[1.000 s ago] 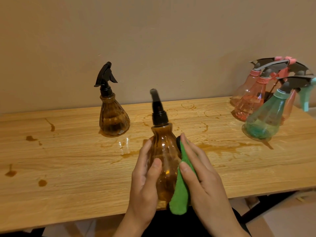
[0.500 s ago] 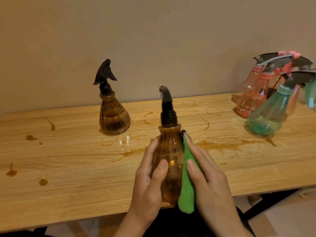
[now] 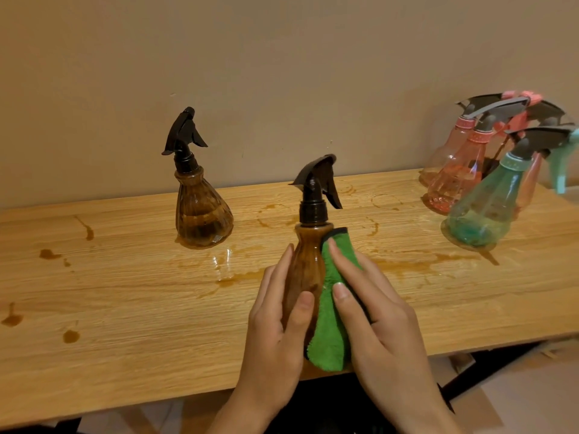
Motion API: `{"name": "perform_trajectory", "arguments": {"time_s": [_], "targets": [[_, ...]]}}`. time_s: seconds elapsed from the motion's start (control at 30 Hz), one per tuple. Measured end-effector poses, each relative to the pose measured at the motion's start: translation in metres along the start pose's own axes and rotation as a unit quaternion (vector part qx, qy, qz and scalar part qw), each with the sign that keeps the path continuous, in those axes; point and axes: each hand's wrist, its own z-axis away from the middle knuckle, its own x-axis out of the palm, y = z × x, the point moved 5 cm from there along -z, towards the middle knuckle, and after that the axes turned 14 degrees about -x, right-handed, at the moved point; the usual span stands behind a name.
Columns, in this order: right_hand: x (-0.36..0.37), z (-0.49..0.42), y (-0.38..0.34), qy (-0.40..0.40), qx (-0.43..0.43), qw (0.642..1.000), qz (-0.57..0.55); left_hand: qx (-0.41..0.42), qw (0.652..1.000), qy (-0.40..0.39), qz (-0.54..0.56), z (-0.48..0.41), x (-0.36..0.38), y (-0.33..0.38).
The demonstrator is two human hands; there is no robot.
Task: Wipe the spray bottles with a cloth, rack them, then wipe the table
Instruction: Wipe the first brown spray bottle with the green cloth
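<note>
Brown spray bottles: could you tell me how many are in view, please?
2. One brown bottle stands on the table near the wall; the other bottle is between the left hand and right hand at the front edge. The crowded bottles at right may hide more.

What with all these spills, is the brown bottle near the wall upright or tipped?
Upright. The brown bottle near the wall stands on its base on the table, its black trigger head on top.
</note>
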Motion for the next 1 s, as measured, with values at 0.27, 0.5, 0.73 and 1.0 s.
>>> {"name": "perform_trajectory", "arguments": {"time_s": [0.27, 0.5, 0.73, 1.0], "targets": [[0.016, 0.022, -0.007, -0.018, -0.041, 0.996, 0.071, -0.018, 0.990, 0.045, 0.133, 0.003, -0.011, 0.002], [0.007, 0.004, -0.004, 0.003, 0.015, 1.000, 0.006, 0.051, 0.998, 0.017, 0.028, 0.007, -0.006, 0.010], [0.011, -0.007, -0.004, -0.039, -0.009, 0.999, -0.006, 0.038, 0.996, 0.013, 0.078, 0.006, -0.010, 0.009], [0.019, 0.028, 0.004, -0.031, 0.009, 0.999, 0.043, 0.006, 0.989, 0.071, 0.127, 0.005, -0.018, 0.005]]}}
